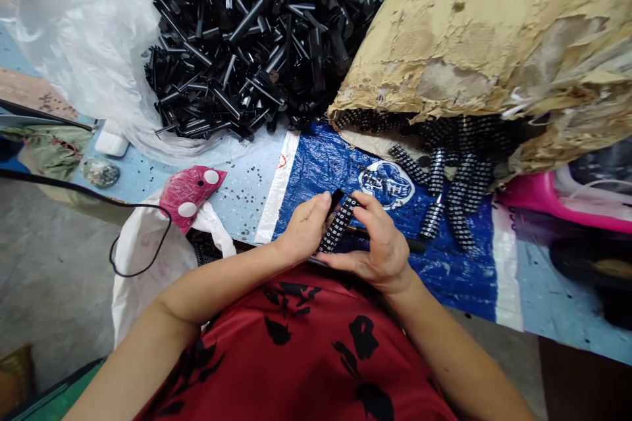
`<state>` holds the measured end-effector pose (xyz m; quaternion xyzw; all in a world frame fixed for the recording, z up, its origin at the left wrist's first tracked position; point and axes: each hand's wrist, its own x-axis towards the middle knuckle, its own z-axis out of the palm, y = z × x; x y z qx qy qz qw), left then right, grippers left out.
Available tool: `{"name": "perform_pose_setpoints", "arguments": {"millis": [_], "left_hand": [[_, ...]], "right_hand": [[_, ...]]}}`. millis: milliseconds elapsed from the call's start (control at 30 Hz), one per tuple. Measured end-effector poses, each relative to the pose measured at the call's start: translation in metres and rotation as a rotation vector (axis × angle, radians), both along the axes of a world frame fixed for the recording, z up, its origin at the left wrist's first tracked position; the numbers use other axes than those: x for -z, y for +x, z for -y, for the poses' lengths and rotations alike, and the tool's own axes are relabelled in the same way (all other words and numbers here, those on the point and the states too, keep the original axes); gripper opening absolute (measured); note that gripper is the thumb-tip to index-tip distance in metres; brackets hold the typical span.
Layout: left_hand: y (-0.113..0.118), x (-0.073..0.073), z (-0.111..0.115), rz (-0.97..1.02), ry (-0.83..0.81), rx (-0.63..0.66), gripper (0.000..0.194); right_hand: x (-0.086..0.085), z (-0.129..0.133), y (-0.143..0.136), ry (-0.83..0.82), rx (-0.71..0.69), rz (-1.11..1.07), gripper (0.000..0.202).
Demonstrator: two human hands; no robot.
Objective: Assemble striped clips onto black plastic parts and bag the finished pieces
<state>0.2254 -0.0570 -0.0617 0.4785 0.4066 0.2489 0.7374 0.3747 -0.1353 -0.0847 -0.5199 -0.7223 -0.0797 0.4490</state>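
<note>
My left hand (pixel 307 227) is closed on a short black plastic strip (pixel 336 198), held close to my body over the table edge. My right hand (pixel 379 243) grips a black rod covered in rows of white printed squares (pixel 338 225), with thumb and fingers at its two ends. Rod and strip lie side by side, touching or almost so; the fingers hide part of both. More patterned black rods (pixel 460 204) spill from a torn yellowish sack (pixel 464 33) to the right of my hands.
A large heap of glossy black plastic pieces (pixel 257 46) lies on clear plastic sheeting (pixel 99 33) at the back. A blue plastic sheet (pixel 320 158) covers the table's middle. Left are a pink pouch (pixel 190 191) and a white bag (pixel 143 263); right, a pink basin (pixel 567 200).
</note>
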Motion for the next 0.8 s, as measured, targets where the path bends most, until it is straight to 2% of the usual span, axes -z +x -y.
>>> {"name": "perform_pose_setpoints", "arguments": {"millis": [300,500,567,633,667,700,800], "left_hand": [[-0.003,-0.002,-0.002,0.136,-0.191,-0.035,0.048],[-0.012,-0.005,-0.015,0.204,-0.531,0.187,0.05],[-0.015,-0.004,-0.018,0.197,-0.585,0.228,0.051],[-0.019,-0.001,-0.022,0.164,-0.482,0.2,0.052],[-0.023,0.002,-0.024,0.129,-0.346,0.164,0.052],[-0.027,0.004,-0.028,0.074,-0.161,0.13,0.05],[-0.047,0.011,-0.047,-0.224,0.468,0.115,0.036]], "right_hand": [[0.0,0.0,0.004,-0.007,0.0,0.068,0.105],[0.001,0.002,0.005,-0.103,-0.038,0.033,0.105],[0.002,0.004,0.006,-0.178,-0.054,-0.014,0.111],[0.005,0.009,0.01,-0.254,-0.036,-0.046,0.116],[0.007,0.013,0.012,-0.288,0.0,-0.036,0.112],[0.01,0.018,0.016,-0.322,0.049,0.001,0.102],[0.017,0.035,0.026,-0.411,0.166,0.194,0.043]]}}
